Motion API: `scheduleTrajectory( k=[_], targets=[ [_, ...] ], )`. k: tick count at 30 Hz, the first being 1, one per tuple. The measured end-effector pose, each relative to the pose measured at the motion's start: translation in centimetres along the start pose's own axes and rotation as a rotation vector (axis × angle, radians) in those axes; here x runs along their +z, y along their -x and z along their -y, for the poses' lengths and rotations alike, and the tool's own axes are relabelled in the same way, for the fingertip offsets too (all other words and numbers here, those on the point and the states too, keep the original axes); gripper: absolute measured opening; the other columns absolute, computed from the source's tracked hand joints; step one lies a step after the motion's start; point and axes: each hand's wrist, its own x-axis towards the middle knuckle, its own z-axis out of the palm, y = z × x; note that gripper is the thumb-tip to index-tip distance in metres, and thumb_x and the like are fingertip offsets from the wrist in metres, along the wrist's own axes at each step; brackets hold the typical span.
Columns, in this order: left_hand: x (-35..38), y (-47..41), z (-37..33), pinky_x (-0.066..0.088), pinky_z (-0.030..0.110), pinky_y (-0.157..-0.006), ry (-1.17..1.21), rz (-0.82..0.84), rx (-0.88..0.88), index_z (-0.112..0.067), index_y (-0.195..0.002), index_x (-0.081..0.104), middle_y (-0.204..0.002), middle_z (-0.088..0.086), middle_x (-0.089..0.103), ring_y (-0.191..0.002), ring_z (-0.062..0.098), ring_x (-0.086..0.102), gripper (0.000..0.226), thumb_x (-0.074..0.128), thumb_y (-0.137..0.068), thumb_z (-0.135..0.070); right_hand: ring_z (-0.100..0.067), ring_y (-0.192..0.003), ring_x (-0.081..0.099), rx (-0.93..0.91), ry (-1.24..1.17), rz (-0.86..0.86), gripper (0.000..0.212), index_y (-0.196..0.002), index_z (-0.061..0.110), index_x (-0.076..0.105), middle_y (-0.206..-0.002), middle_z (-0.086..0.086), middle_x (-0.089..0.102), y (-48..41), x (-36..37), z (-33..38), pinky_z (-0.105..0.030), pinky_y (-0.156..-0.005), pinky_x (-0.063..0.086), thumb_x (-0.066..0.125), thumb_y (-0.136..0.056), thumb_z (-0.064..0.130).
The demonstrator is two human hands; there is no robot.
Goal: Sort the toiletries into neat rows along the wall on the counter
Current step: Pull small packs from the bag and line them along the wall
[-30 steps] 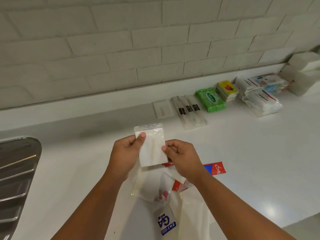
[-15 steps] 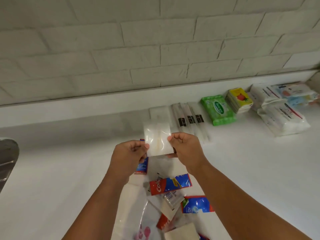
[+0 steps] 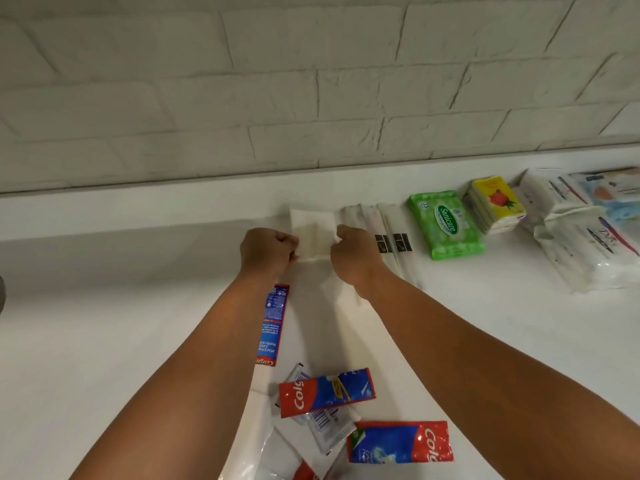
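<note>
Now: pouch (image 3: 315,233) pinched | right: wrapped toothbrushes (image 3: 394,220) | nearer: toothpaste sachets (image 3: 327,391)

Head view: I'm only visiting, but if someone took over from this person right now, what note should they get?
Hands: left hand and right hand each pinch a side of a clear pouch by the wall.
Done: to its right lie wrapped sticks, green wipes pack, yellow tissue pack, white packs.
Left: set down the pouch, then row up the toothpaste sachets loose on the counter.
</note>
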Motion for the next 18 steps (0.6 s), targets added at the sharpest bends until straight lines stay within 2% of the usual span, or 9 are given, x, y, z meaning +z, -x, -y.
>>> scheduleTrajectory(
  k=[2,3,4,6,8,11,15,18],
  targets=[
    [0.3,-0.1,0.3,0.058,0.036,-0.084,-0.132,-0.036,0.044,-0.016,-0.077,0.078,-0.071,0.007,0.074,-0.073,0.023,0.072,0.011,0.073,-0.086,-0.022,-0.019,-0.092,0.06,0.005,0.003,0.013,0.04,-0.127,0.008,0.052,-0.108,0.0,0.056,-0.4,0.2,-0.2,-0.016,-0.056,0.041,0.036,-0.091,-0.001],
    [0.4,-0.1,0.4,0.057,0.034,-0.084,-0.186,-0.053,0.062,-0.014,-0.081,0.079,-0.074,0.006,0.075,-0.077,0.023,0.072,0.013,0.073,-0.086,-0.024,-0.019,-0.098,0.057,0.007,0.006,0.029,0.045,-0.134,0.007,0.048,-0.115,0.0,0.054,-0.5,0.3,-0.2,-0.015,-0.061,0.043,0.036,-0.092,-0.001],
    [0.5,-0.1,0.4,0.056,0.032,-0.084,-0.227,-0.065,0.074,-0.013,-0.084,0.08,-0.078,0.006,0.076,-0.081,0.023,0.072,0.015,0.073,-0.085,-0.026,-0.02,-0.112,0.055,0.007,0.003,0.039,0.053,-0.144,0.01,0.042,-0.13,-0.001,0.051,-0.6,0.4,-0.2,-0.017,-0.072,0.044,0.036,-0.093,0.0],
    [0.9,-0.1,0.4,0.054,0.029,-0.083,-0.276,-0.085,0.088,-0.013,-0.087,0.08,-0.083,0.006,0.076,-0.085,0.023,0.071,0.017,0.073,-0.085,-0.028,-0.022,-0.13,0.046,-0.006,0.012,0.058,0.058,-0.151,0.01,0.031,-0.152,-0.005,0.038,-0.7,0.4,-0.1,-0.02,-0.085,0.041,0.036,-0.094,-0.001],
    [1.2,-0.1,0.4,0.052,0.028,-0.083,-0.314,-0.098,0.103,-0.012,-0.089,0.08,-0.085,0.007,0.077,-0.086,0.023,0.071,0.019,0.073,-0.085,-0.029,-0.022,-0.134,0.043,-0.018,0.009,0.055,0.059,-0.152,0.01,0.03,-0.155,-0.006,0.035,-0.6,0.4,-0.2,-0.019,-0.086,0.039,0.037,-0.094,-0.001],
    [1.3,-0.1,0.5,0.046,0.024,-0.078,-0.358,-0.12,0.117,-0.011,-0.089,0.08,-0.088,0.007,0.077,-0.087,0.023,0.07,0.019,0.073,-0.086,-0.028,-0.019,-0.129,0.047,-0.04,0.023,0.052,0.057,-0.15,0.01,0.032,-0.152,-0.007,0.039,-0.7,0.3,-0.4,-0.016,-0.08,0.04,0.038,-0.095,-0.001],
    [1.4,0.1,0.4,0.043,0.023,-0.078,-0.389,-0.135,0.111,-0.01,-0.093,0.079,-0.092,0.008,0.076,-0.09,0.025,0.07,0.022,0.072,-0.087,-0.029,-0.02,-0.124,0.05,-0.067,0.052,0.056,0.057,-0.15,0.01,0.033,-0.15,-0.009,0.041,-0.5,0.2,-0.4,-0.019,-0.084,0.041,0.039,-0.094,0.0],
    [1.1,0.2,0.3,0.042,0.022,-0.077,-0.39,-0.128,0.103,-0.009,-0.092,0.079,-0.092,0.009,0.076,-0.091,0.026,0.069,0.026,0.069,-0.089,-0.032,-0.022,-0.135,0.043,-0.099,0.111,0.077,0.056,-0.152,0.012,0.029,-0.155,-0.007,0.034,-0.2,-0.2,-0.1,-0.019,-0.085,0.04,0.04,-0.097,0.006]
  ],
)
